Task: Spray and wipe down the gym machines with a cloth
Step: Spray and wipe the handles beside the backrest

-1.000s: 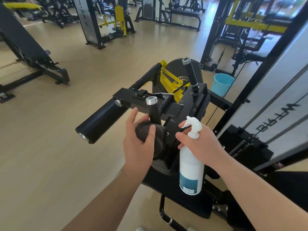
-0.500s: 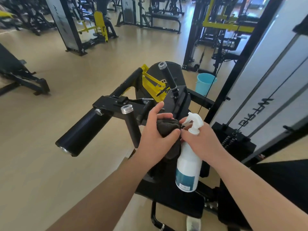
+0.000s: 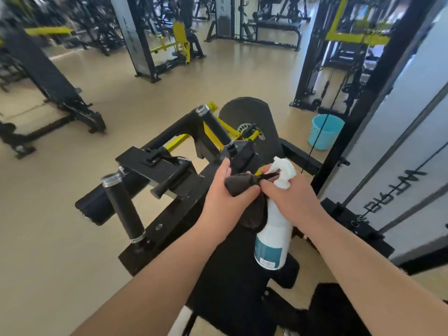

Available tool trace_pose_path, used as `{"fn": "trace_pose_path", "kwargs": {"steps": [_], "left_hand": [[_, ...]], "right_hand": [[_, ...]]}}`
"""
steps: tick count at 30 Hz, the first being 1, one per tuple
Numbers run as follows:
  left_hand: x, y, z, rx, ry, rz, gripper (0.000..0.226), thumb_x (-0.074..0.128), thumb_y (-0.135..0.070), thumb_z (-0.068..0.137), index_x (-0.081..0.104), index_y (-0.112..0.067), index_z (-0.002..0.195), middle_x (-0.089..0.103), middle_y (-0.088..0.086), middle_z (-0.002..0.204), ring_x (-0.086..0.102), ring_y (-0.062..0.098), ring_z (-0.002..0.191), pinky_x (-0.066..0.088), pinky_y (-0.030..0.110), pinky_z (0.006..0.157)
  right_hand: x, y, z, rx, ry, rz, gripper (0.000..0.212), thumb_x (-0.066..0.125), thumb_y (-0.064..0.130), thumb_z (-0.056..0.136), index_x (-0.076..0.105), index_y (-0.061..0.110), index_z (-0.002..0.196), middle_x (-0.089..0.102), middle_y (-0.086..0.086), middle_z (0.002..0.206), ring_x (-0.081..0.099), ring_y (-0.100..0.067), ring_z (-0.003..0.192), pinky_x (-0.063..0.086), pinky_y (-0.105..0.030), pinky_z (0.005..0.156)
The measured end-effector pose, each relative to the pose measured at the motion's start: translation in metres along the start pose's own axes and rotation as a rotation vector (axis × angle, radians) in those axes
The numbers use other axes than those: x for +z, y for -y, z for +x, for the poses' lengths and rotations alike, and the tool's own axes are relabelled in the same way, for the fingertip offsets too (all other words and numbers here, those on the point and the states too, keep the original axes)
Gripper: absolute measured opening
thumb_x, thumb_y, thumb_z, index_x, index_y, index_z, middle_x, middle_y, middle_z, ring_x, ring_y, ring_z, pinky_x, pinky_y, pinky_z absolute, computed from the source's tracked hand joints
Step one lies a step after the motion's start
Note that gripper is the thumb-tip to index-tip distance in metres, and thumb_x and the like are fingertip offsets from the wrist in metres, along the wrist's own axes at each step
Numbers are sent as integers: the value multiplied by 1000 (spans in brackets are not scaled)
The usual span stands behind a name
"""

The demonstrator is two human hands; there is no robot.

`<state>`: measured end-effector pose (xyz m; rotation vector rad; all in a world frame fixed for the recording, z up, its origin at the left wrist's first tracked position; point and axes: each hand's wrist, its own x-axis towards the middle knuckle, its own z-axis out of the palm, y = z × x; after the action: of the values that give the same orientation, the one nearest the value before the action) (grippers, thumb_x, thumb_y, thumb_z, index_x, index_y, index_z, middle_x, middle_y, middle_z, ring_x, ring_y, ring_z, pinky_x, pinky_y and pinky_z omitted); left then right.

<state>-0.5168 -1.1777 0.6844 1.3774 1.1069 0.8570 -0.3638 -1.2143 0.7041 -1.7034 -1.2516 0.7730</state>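
Dark cloth: bunched up and gripped in the left hand, thumb clamped across the top, with the loose end hanging below the hand. It is held in the air above the gym machine, just over the black seat pad, centre frame.

Right hand: fingers wrapped round the neck of the white spray bottle, just under the trigger head. The bottle hangs roughly upright, nozzle pointing left into the cloth. The right fingertips touch the cloth; can't tell if they pinch it. Hands are touching or nearly so.

Machine: black steel frame. The near grip handle stands tilted at lower left, with a black roller pad just behind it. The far grip handle is tilted at upper centre, with a yellow lever beside it.

Surroundings: a blue bucket sits on the tan floor behind the machine. A white panel with black lettering is on the right, an incline bench on the left, and more machines stand at the back.
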Motion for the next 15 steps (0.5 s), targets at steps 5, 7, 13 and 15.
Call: {"fn": "trace_pose_path", "kwargs": {"steps": [5, 7, 13, 15], "left_hand": [[17, -3, 16, -75, -94, -199, 32, 85, -37, 75, 72, -24, 101, 69, 15, 112, 67, 34, 113, 55, 57, 100], [17, -3, 21, -131, -68, -297, 32, 87, -32, 78, 72, -42, 104, 67, 9, 124, 64, 30, 121, 53, 54, 104], [6, -1, 31, -374, -86, -345, 62, 78, -49, 84, 61, -16, 133, 73, 6, 124, 71, 21, 113, 60, 41, 94], [-1, -2, 35, -422, -128, -459, 46, 74, -39, 91, 65, -12, 128, 76, 7, 116, 73, 21, 108, 60, 38, 94]], "right_hand": [[-12, 0, 29, -55, 52, 21, 18, 65, 26, 96, 56, 40, 88, 61, 18, 87, 59, -3, 85, 48, -25, 76], [-12, 2, 38, -62, 80, 66, 19, 65, 22, 96, 56, 37, 89, 61, 17, 85, 60, -1, 80, 45, -20, 71], [-6, 10, 62, -131, 227, 138, 16, 64, 13, 95, 61, 26, 105, 67, 8, 89, 67, -7, 87, 51, -17, 71], [-1, 14, 70, -159, 264, 123, 16, 64, 13, 95, 62, 26, 104, 69, 4, 89, 67, -13, 89, 56, -29, 78]]}}
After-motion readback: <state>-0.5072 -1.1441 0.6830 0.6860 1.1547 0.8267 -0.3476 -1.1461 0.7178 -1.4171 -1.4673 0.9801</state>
